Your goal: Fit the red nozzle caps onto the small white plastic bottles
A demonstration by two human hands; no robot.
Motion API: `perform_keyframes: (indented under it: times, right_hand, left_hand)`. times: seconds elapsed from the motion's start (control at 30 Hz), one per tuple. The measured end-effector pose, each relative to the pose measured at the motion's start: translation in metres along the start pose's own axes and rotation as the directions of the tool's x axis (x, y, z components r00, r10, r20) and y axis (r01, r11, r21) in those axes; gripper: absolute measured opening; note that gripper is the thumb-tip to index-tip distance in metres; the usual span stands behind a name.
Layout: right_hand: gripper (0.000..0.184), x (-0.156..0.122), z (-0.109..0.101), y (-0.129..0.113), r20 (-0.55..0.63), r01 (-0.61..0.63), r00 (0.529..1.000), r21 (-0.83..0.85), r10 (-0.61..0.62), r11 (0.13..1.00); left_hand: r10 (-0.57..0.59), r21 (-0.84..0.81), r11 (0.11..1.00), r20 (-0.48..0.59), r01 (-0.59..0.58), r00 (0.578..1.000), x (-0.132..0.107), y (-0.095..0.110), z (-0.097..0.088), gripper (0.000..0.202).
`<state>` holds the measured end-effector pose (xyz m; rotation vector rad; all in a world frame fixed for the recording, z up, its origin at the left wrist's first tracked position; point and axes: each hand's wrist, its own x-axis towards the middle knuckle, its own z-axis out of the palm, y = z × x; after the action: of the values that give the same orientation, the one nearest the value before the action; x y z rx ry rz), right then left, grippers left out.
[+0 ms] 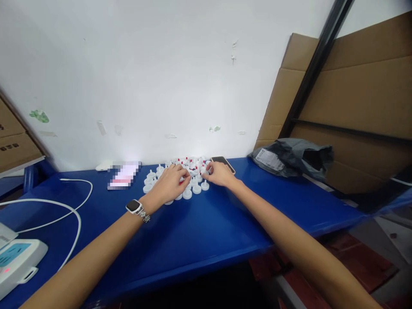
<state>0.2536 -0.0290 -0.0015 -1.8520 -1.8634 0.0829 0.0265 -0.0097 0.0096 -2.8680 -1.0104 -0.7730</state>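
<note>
Bare forearms reach across the blue worktop to the pile of white caps, some red-tipped. Over the pile's middle curls the left hand, at its right edge the right hand; both look pinched, but I cannot tell whether either grip holds a cap. Picking caps singly seems the step in hand; the next move calls for a fine pinch. Right of the pile: phone, then bag.

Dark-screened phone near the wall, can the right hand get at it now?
Probably yes: the phone lies just behind the right hand, which hides part of it, and nothing else shows between them. The white pieces are off to the hand's left.
</note>
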Motion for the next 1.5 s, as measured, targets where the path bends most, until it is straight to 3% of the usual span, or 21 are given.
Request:
perform_keyframes:
  times: [0.2,0.33,0.4,0.5,0.6,0.7,0.87,1.03,1.2,1.37,1.43,1.5]
  right_hand:
    - [0.025,-0.004,0.005,0.002,-0.045,-0.005,0.999,0.009,0.006,1.000]
    - [0.026,-0.012,-0.006,0.008,-0.112,0.007,0.994,0.243,0.020,0.970]
    - [0.028,-0.018,-0.012,0.004,-0.071,0.035,0.997,0.481,0.000,0.876]
    - [0.037,-0.026,-0.012,-0.012,0.038,0.015,0.997,0.781,-0.072,0.625]
    - [0.040,-0.030,-0.005,-0.035,0.123,-0.059,0.983,0.916,-0.139,0.397]
    - [0.036,-0.027,0.002,-0.058,0.172,-0.113,0.969,0.947,-0.176,0.302]
    - [0.036,-0.020,0.011,-0.091,0.081,0.025,0.973,0.892,-0.214,0.452]
    - [0.037,-0.027,0.016,-0.104,-0.037,0.134,0.978,0.868,-0.206,0.478]
    - [0.023,-0.035,0.009,-0.102,-0.225,0.271,0.960,0.599,-0.167,0.753]
    - [0.019,-0.036,0.008,-0.106,-0.316,0.272,0.937,0.406,-0.145,0.872]
    - [0.019,-0.035,0.008,-0.105,-0.321,0.265,0.936,0.384,-0.141,0.884]
    - [0.020,-0.032,0.006,-0.100,-0.322,0.222,0.942,0.398,-0.092,0.890]
  left_hand:
    - [-0.041,-0.054,0.998,-0.060,0.038,0.997,0.001,-0.002,0.004,0.030]
    - [-0.062,-0.132,0.990,-0.110,0.047,0.992,-0.012,-0.006,-0.004,0.026]
    - [-0.061,-0.176,0.984,-0.143,0.035,0.988,-0.017,-0.004,-0.009,0.026]
    - [-0.054,-0.224,0.974,-0.176,0.013,0.983,-0.019,0.003,-0.013,0.027]
    - [-0.001,-0.209,0.977,-0.150,-0.030,0.989,-0.019,0.008,-0.013,0.027]
    - [0.018,-0.158,0.987,-0.137,-0.040,0.990,-0.020,0.007,-0.014,0.028]
    - [-0.033,-0.149,0.989,-0.195,0.004,0.980,-0.023,-0.001,-0.022,0.030]
    - [-0.118,-0.296,0.955,-0.307,0.023,0.945,-0.020,-0.001,-0.018,0.034]
    - [-0.361,-0.572,0.814,-0.365,0.099,0.858,-0.011,0.016,-0.005,0.039]
    - [-0.503,-0.751,0.650,-0.307,0.120,0.808,-0.004,0.033,0.002,0.038]
    - [-0.510,-0.741,0.660,-0.317,0.127,0.799,-0.005,0.033,0.000,0.037]
    - [-0.466,-0.643,0.756,-0.393,0.125,0.793,-0.008,0.026,-0.006,0.037]
